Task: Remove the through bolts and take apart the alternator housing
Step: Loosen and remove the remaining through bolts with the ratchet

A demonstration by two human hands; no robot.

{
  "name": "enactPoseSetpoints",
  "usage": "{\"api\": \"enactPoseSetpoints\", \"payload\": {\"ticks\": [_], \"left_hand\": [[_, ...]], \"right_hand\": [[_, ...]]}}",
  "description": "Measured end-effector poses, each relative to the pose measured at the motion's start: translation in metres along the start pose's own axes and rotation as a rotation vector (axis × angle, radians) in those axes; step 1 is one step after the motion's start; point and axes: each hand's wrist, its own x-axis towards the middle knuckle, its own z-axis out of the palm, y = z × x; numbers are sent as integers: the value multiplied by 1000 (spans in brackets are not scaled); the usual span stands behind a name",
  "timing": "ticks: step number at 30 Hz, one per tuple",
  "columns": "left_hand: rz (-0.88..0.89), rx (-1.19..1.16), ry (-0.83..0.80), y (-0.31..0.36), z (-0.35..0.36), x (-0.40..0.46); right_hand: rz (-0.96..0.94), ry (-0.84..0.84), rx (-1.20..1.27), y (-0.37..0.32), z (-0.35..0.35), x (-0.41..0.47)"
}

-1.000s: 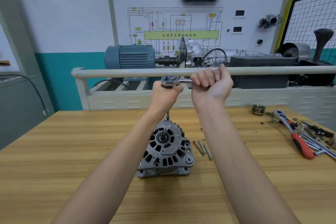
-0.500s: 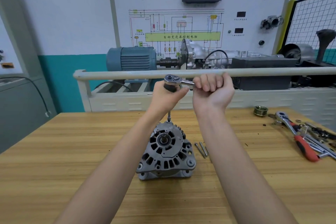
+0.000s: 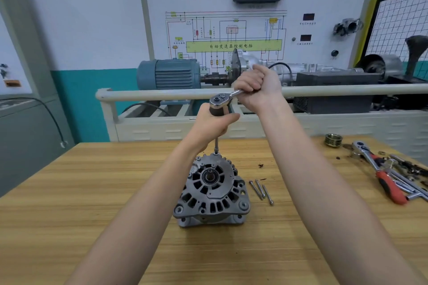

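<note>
A grey alternator (image 3: 212,192) stands on the wooden table (image 3: 92,192) with its vented face up. A thin extension bar (image 3: 216,146) rises from its far rim to a chrome ratchet head (image 3: 219,100). My left hand (image 3: 212,124) grips the dark adapter just under the ratchet head. My right hand (image 3: 257,87) grips the ratchet handle, which points up and to the right. Three long through bolts (image 3: 261,191) lie loose on the table right of the alternator.
A red-handled ratchet (image 3: 379,174), several sockets and small parts lie at the table's right edge. A ribbed pulley (image 3: 333,139) sits behind them. A cream rail (image 3: 162,93) and a training stand with a blue motor (image 3: 169,74) run behind the table.
My right hand has swung the ratchet handle away from me and upward, so it now angles up-right. My left hand stays under the ratchet head. The alternator has not moved.
</note>
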Motion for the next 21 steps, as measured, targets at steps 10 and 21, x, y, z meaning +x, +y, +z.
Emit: {"api": "enactPoseSetpoints", "payload": {"ticks": [10,21], "left_hand": [[33,7,353,-6,24,-2],[-25,25,-177,2,-2,-1]], "right_hand": [[-558,43,68,34,-20,-52],[36,-56,50,-7,-10,-4]]}}
